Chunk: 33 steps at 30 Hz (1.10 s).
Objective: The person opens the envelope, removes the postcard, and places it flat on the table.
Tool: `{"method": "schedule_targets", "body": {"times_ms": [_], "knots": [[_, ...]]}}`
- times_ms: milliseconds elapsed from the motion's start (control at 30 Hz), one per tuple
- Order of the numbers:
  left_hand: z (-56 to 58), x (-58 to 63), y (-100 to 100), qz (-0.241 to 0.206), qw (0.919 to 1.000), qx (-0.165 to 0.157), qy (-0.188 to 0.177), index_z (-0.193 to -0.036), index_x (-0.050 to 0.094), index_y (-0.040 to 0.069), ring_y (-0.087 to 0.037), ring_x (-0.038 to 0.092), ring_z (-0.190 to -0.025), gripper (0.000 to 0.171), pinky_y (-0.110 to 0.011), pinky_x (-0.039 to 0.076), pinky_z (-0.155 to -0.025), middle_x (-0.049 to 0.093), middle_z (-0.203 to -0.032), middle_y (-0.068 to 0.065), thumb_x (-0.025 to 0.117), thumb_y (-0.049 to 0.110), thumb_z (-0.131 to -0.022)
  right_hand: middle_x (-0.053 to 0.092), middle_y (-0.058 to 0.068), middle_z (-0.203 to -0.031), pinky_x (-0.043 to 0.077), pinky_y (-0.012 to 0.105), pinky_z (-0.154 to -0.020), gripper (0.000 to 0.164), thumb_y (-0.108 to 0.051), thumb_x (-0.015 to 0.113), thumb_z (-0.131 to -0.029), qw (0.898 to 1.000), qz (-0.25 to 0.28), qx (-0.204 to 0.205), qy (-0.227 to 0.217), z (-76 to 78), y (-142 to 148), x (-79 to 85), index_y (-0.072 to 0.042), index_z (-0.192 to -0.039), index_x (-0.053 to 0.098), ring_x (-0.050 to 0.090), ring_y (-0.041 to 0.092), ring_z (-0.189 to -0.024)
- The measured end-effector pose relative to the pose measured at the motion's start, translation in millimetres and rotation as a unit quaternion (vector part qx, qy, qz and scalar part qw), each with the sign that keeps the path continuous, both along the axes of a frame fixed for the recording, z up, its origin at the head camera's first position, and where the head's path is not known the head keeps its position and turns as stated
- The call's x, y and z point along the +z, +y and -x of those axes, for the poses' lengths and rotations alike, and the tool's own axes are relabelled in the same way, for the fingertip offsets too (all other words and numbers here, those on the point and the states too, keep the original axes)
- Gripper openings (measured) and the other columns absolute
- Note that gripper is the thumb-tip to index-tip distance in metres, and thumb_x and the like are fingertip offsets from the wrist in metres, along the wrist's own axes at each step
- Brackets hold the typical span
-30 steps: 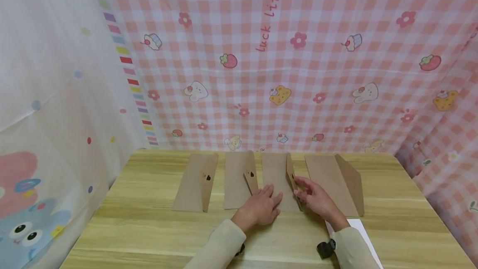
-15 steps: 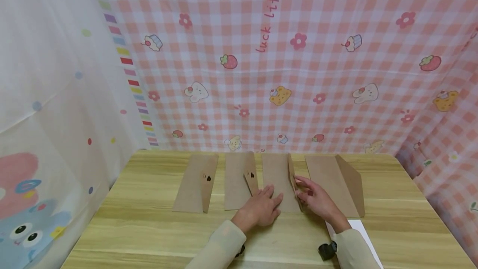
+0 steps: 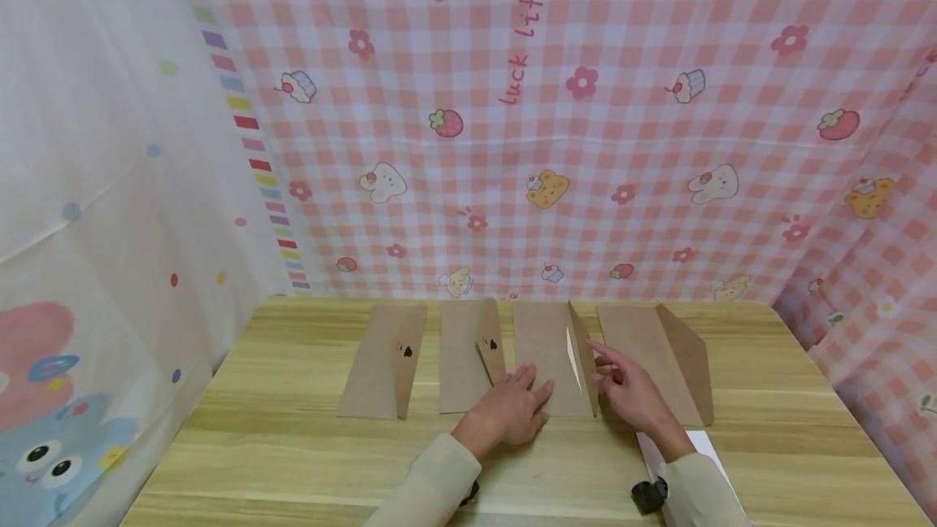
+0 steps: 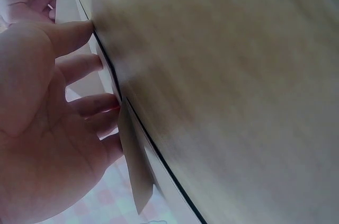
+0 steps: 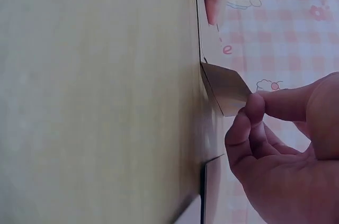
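Observation:
Across the table lie several brown paper envelopes with their flaps on the right side. My left hand [image 3: 510, 405] rests with spread fingers on the lower part of the third envelope from the left [image 3: 540, 340], near the second envelope's flap. At that third envelope's right edge, my right hand [image 3: 631, 390] pinches the raised flap [image 5: 228, 89] between thumb and fingertips. A white sliver shows along the fold beneath this flap. The rightmost envelope [image 3: 633, 340] has its flap spread out to the right. Dark marks show on the flaps of the first [image 3: 376, 364] and second envelopes [image 3: 461, 348].
A white sheet [image 3: 704, 446] lies partly under my right forearm. The wooden table [image 3: 256, 429] ends at a pink checked cloth [image 3: 622, 137] behind and a white printed cloth [image 3: 110, 185] on the left.
The third envelope's flap has swung outward to the right, with my right hand moving slightly right alongside it. A white sliver has come into sight at the fold. My left hand has stayed still.

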<state>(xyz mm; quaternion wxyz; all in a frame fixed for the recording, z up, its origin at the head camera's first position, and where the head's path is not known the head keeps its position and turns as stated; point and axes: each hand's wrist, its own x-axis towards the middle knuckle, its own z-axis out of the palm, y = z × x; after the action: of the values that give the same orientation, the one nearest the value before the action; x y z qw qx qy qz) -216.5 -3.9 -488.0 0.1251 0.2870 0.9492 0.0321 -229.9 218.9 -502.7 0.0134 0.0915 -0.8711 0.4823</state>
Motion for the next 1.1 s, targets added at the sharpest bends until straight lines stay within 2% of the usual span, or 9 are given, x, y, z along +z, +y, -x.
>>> {"method": "schedule_targets", "body": {"times_ms": [200,467,700,833,1033,1100], "knots": [[-0.3,-0.7,-0.6,-0.004,1.0,0.001,-0.002,-0.154,0.038,0.022,-0.022,0.023,-0.151,0.053,-0.038,0.025,-0.12,0.028,-0.162,-0.012,0.047,0.037,-0.104,0.059,0.02,-0.101,0.046,0.023,-0.057,0.05,0.009,0.06,-0.091,1.0,0.009,-0.003,0.007,1.0,1.9,-0.4,0.001,-0.14,0.051,0.052,0.01,-0.067],[0.2,-1.8,-0.7,-0.006,1.0,0.0,0.0,-0.154,0.039,0.022,-0.022,0.023,-0.151,0.053,-0.039,0.025,-0.12,0.028,-0.161,-0.012,0.048,0.036,-0.104,0.061,0.012,-0.09,0.045,0.022,-0.062,0.046,0.008,0.059,-0.091,1.0,-0.019,-0.024,0.003,2.1,7.4,5.0,0.007,-0.137,0.053,0.057,0.014,-0.076],[0.0,-1.9,-0.8,-0.005,1.0,-0.001,-0.002,-0.154,0.038,0.022,-0.022,0.022,-0.151,0.053,-0.039,0.025,-0.12,0.028,-0.162,-0.012,0.047,0.036,-0.104,0.063,0.009,-0.086,0.042,0.027,-0.062,0.045,-0.006,0.057,-0.096,0.997,-0.04,-0.038,-0.063,3.6,10.4,14.5,0.009,-0.139,0.05,0.054,0.017,-0.076],[-0.2,-0.6,-1.3,-0.001,1.0,-0.003,0.001,-0.154,0.038,0.022,-0.022,0.023,-0.151,0.052,-0.038,0.026,-0.12,0.029,-0.161,-0.012,0.047,0.036,-0.104,0.067,0.01,-0.092,0.044,0.028,-0.07,0.046,-0.009,0.055,-0.097,0.995,-0.047,-0.036,-0.074,5.7,10.6,16.8,0.01,-0.138,0.05,0.056,0.015,-0.08],[-0.3,0.4,-1.7,-0.004,1.0,-0.005,0.001,-0.154,0.039,0.022,-0.022,0.023,-0.151,0.052,-0.039,0.027,-0.119,0.029,-0.161,-0.012,0.048,0.035,-0.104,0.067,0.012,-0.093,0.041,0.023,-0.054,0.045,-0.007,0.053,-0.096,0.992,-0.007,-0.053,-0.11,9.2,9.3,16.4,0.011,-0.137,0.049,0.049,0.01,-0.058],[-0.3,0.5,-1.7,-0.005,1.0,-0.006,0.0,-0.154,0.038,0.021,-0.022,0.023,-0.151,0.052,-0.039,0.026,-0.119,0.029,-0.161,-0.013,0.047,0.035,-0.104,0.065,0.012,-0.092,0.04,0.023,-0.051,0.045,-0.006,0.052,-0.096,0.991,0.005,-0.057,-0.119,10.1,8.5,15.9,0.012,-0.137,0.049,0.047,0.01,-0.055]]}}
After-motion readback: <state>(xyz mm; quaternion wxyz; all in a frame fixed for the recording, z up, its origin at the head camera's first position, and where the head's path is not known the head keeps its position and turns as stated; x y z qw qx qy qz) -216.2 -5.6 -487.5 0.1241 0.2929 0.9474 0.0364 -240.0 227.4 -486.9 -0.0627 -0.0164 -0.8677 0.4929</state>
